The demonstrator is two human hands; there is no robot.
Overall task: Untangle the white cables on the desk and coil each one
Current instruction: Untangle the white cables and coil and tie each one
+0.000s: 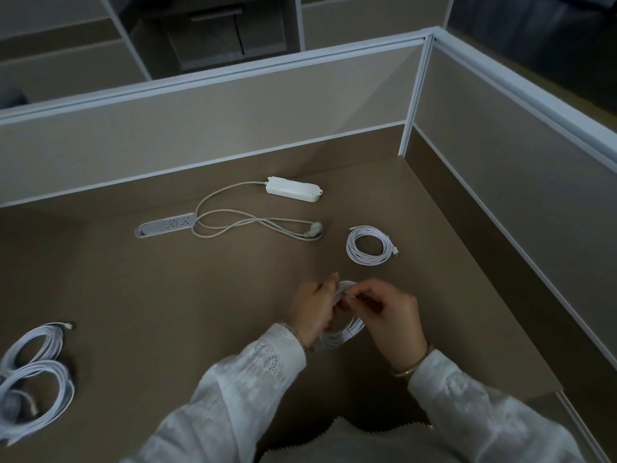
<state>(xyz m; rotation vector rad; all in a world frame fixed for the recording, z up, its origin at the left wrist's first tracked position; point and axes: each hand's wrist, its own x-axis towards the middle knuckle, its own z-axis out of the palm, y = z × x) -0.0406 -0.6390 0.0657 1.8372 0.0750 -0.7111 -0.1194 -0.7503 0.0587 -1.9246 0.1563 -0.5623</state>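
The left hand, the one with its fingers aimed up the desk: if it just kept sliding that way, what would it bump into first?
Probably nothing soon. The left hand points up and slightly right, where bare desk lies ahead; farther on, the plug seems nearest that line, though depth is unclear.

**Open centre, cluttered edges**

Bare desk (167, 289) stretches wide between the hands and the left side. Two cable coils (33, 372) crowd the left edge. A power strip (293, 189) with its looped cord (247, 225) blocks the far middle, a small coil (367, 243) sits right of it, and partition walls (500, 182) close off back and right.
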